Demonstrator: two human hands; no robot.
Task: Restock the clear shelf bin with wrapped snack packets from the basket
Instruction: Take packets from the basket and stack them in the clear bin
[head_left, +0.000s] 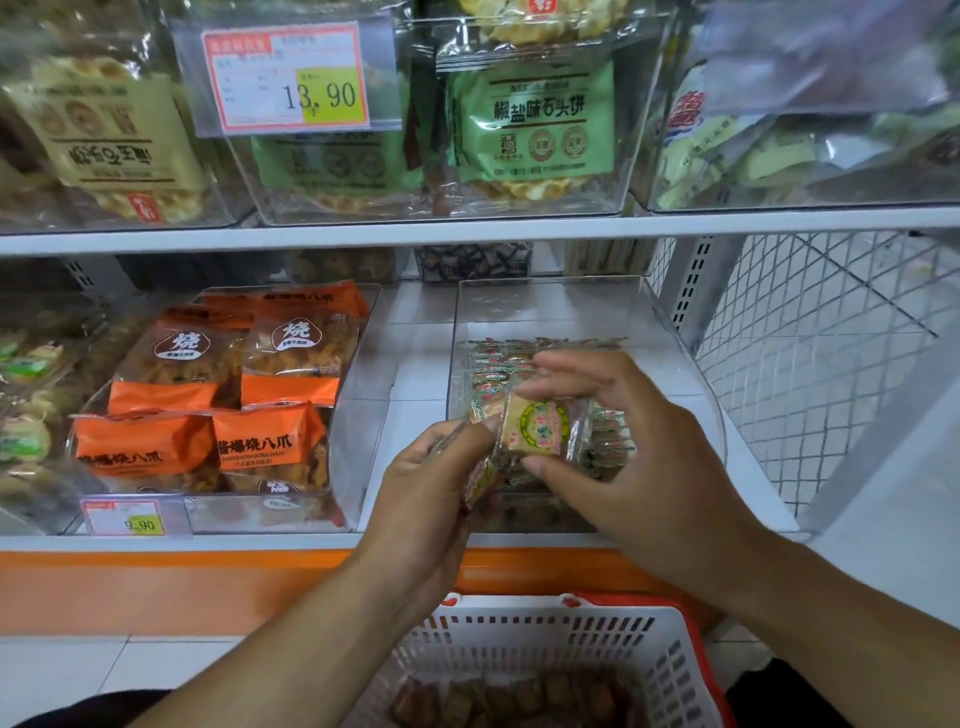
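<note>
A clear shelf bin stands on the lower shelf and holds rows of small wrapped snack packets. In front of the bin, my right hand pinches a square yellow-green wrapped packet between thumb and fingers. My left hand grips a few more packets just below and left of it. At the bottom of the view sits a white basket with a red rim, with several brown wrapped packets in it.
A clear bin of orange snack bags stands to the left, with a price tag on its front. The upper shelf carries bins of green and beige packs. A wire mesh panel closes the right side.
</note>
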